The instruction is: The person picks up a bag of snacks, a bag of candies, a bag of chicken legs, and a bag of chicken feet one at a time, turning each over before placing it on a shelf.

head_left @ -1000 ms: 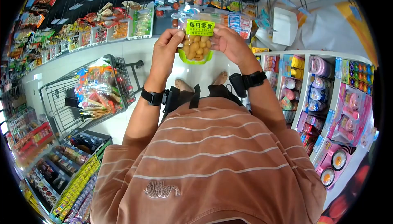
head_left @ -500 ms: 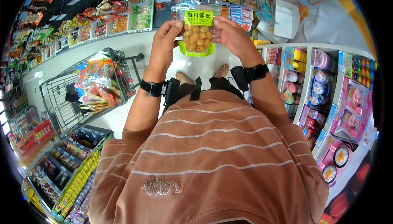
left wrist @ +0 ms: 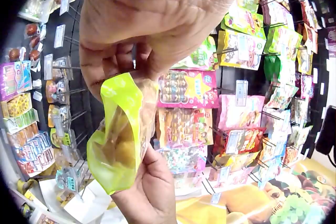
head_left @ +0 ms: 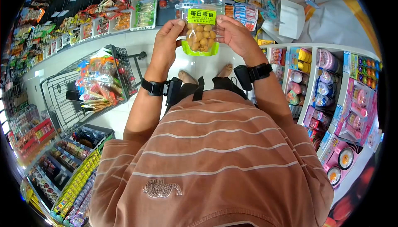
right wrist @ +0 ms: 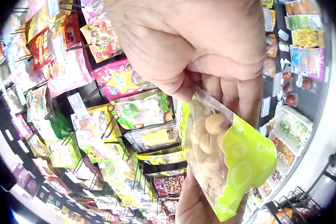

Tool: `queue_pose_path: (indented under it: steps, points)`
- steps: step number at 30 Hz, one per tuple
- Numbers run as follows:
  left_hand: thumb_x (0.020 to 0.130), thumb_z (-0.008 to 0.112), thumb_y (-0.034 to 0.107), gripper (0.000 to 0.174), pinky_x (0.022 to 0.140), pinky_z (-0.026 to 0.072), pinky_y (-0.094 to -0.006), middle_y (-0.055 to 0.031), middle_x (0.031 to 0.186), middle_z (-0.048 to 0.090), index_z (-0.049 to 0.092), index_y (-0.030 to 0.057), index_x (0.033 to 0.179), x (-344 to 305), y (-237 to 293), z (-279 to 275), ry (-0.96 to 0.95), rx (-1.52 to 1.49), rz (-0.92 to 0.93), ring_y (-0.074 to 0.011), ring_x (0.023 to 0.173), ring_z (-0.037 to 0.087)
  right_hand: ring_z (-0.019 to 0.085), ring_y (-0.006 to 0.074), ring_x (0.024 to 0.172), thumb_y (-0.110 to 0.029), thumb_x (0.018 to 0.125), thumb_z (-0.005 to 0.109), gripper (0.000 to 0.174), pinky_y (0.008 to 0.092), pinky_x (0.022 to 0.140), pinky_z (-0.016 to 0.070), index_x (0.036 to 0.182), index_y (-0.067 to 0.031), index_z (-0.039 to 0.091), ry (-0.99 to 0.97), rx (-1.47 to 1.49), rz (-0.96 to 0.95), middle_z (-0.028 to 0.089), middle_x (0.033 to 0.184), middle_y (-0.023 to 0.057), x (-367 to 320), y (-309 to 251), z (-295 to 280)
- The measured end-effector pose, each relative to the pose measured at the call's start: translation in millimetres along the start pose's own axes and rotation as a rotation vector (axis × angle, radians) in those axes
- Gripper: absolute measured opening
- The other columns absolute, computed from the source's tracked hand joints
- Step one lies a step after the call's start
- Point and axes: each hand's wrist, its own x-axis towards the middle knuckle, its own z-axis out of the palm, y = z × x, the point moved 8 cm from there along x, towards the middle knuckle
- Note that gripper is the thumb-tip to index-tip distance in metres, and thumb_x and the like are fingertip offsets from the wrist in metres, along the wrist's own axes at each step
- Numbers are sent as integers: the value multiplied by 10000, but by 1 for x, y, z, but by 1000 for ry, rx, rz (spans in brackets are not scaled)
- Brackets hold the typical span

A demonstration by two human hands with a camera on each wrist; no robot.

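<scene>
A clear snack bag (head_left: 201, 36) of round, tan pieces has a yellow-green label and a bright green bottom. Both hands hold it up in front of the body in the head view. My left hand (head_left: 166, 40) pinches its left edge, thumb on the front. At the opposite edge, my right hand (head_left: 237, 37) grips it the same way. The left wrist view gives the bag (left wrist: 123, 134) nearly edge-on, between the two hands. Its filled front and green base (right wrist: 247, 163) appear in the right wrist view.
A wire shopping cart (head_left: 62, 98) loaded with packaged snacks stands to the left. Ahead, a dark rack holds hanging packets and white trays (head_left: 143, 13). White shelving (head_left: 306, 86) with toys and sweets runs along the right side. Low bins (head_left: 78, 164) lie at lower left.
The bag has risen slightly in the head view and its front now faces me more squarely. Both hands keep their hold. The last half second shows almost no movement.
</scene>
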Motion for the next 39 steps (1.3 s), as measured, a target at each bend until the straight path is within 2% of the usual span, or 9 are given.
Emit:
queue_pose_path:
  steps: [4,17,19,22,25,28,31,39]
  points:
    - [966,601,292,186,716,464,-248,38,893,624,652,124,1029,2,-5,-3,-28,-30,-24,-73,838,572,623,170,999,-190,962,575,343,318,816,523,1260,-33,510,10,18,3,620,1133,65,3,6,-5]
    - [968,583,278,179,695,477,-239,29,886,614,642,117,1017,3,-16,-10,-41,-104,-66,-75,830,575,624,151,995,-194,966,569,351,313,829,529,1266,-21,510,27,-5,16,619,1110,54,3,8,-3]
    - [969,581,282,184,700,485,-238,31,881,610,642,116,1022,1,-13,-7,-50,-135,-76,-73,827,578,626,155,996,-192,970,562,334,317,838,530,1250,-16,520,-26,40,25,626,1116,63,7,11,-4]
    - [966,590,292,225,672,521,-240,21,871,609,623,90,1057,-1,-13,-7,-66,-106,-108,-73,807,584,630,166,1004,-183,973,553,303,327,850,533,1221,-9,535,-48,91,38,634,1132,79,16,20,-9]
    - [959,603,270,281,640,562,-281,-16,878,608,593,43,1125,-4,-8,-1,-86,-102,-117,-111,778,616,634,184,1019,-173,978,542,278,339,862,540,1200,-6,545,-59,175,93,634,1156,99,17,25,-9]
    - [949,620,255,308,568,576,-273,-46,887,614,564,12,1130,0,-19,-6,-95,-139,-157,-120,698,623,636,201,1035,-171,984,529,273,347,880,548,1196,1,541,-46,213,156,631,1159,113,26,41,-20]
    - [948,619,230,283,543,581,-270,-59,863,619,563,-4,1098,2,-20,-8,-74,-198,-186,-125,637,628,636,219,1048,-169,989,516,290,358,907,550,1209,21,527,-67,278,196,626,1164,128,32,54,-24]
    - [944,608,187,295,534,591,-283,-77,819,629,534,-39,1118,7,-32,-22,-42,-277,-257,-138,613,647,628,249,1081,-163,994,498,346,383,946,540,1253,66,490,-53,314,258,606,1205,167,32,68,-13]
